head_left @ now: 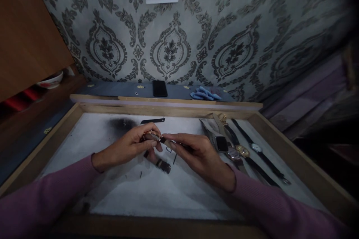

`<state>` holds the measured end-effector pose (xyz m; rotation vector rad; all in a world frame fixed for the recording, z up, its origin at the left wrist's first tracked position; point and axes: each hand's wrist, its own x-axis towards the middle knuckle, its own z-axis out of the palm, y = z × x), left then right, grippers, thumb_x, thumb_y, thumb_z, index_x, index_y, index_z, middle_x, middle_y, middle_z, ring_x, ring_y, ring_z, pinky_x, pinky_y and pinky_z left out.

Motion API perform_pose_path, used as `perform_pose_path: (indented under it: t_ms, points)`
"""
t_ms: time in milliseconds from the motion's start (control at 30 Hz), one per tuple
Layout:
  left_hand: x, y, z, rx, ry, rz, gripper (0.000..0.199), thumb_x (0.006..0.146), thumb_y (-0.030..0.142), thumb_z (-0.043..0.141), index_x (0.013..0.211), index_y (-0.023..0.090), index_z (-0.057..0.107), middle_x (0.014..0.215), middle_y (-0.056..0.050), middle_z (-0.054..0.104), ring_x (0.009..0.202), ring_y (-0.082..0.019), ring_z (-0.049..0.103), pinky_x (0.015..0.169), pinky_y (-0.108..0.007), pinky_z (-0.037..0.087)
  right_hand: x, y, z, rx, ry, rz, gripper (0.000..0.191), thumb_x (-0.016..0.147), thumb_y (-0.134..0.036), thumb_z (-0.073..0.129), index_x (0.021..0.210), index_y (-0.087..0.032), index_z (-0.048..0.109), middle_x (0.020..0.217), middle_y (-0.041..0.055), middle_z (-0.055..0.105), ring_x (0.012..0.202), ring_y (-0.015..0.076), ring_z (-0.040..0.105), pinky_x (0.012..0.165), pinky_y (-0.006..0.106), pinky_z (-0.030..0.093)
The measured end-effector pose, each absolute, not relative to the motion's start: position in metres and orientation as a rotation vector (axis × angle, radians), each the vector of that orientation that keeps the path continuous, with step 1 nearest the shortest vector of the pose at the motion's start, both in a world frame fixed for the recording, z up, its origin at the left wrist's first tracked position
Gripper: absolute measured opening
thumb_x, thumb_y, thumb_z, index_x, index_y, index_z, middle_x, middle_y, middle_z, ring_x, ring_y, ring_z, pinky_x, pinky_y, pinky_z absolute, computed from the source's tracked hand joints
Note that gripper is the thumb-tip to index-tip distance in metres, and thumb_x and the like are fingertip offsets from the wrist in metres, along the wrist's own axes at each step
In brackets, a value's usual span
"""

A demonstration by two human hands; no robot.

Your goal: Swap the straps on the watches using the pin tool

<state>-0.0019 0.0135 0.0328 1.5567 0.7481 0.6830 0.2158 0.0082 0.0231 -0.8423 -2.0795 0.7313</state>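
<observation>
My left hand [139, 140] is closed round a wristwatch [152, 136] with a gold-coloured rim, its case held between thumb and fingers. A dark strap end with a buckle [164, 165] hangs below that hand. Close by on the right, my right hand [193, 148] pinches a brownish strap piece [166, 142] at the side of the watch case. Part of what its fingers grip is hidden. On the white surface under the hands lie a small dark loop [168, 149] and a thin dark strip [175, 158]. Behind them is a flat black strip [153, 121].
A wooden frame [168, 106] borders the white work surface [117, 190]. Several watches lie at the right, among them a square smartwatch [221, 143] and a gold-coloured watch [242, 151]. Beyond the frame are a black phone [159, 88] and a blue cloth [205, 93].
</observation>
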Motion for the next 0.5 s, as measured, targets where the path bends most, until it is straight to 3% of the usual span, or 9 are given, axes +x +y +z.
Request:
perform_pose_path:
  t_ms: [500]
  points:
    - [0.0018,0.0089,0.0357,1.623,0.779,0.769,0.013,0.091,0.029,0.053,0.094,0.017,0.049,0.085,-0.002,0.061,0.066,-0.013,0.063,0.065,-0.027,0.048,0.2166,0.0103,0.0261,-0.925,-2.065,0.702,0.028,0.089,-0.019,0.056,0.111,-0.018,0.073,0.085,0.0050,0.077,0.069,0.0142,0.068,0.061,0.022,0.053]
